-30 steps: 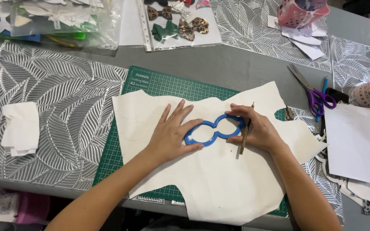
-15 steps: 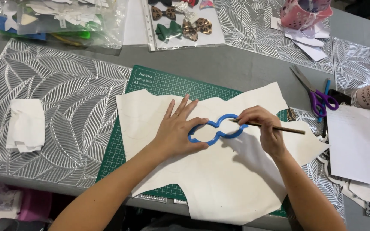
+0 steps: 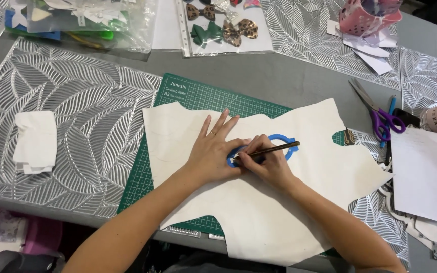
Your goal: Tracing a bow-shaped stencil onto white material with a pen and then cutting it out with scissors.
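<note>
1. head view: the left hand (image 3: 213,154) lies flat with its fingers spread apart, palm down, pressing on a blue template (image 3: 279,146) and the cream material (image 3: 289,192) under it; it grips nothing.
2. the right hand (image 3: 266,164) is closed around a dark pencil (image 3: 269,150), whose tip meets the template's left end at about 9 o'clock of the blue outline, while its shaft slants up toward 2 o'clock.
3. the blue template rests near the middle of the cream material, partly hidden by both hands; only its right loop and a bit of its left edge show.
4. the cream material lies over a green cutting mat (image 3: 198,96), which sits on the grey tabletop (image 3: 289,81).
5. at 3 o'clock from the hands, well apart, purple-handled scissors (image 3: 380,114) lie on the tabletop, with white sheets of paper (image 3: 421,172) just below them.
6. at 12 o'clock, a clear sleeve holds bows (image 3: 223,30) in green and leopard print.
7. at 9 o'clock, a folded white cloth (image 3: 36,141) rests on a silver leaf-patterned placemat (image 3: 92,126).
8. at 1 o'clock, a pink basket (image 3: 367,17) stands at the far edge.
</note>
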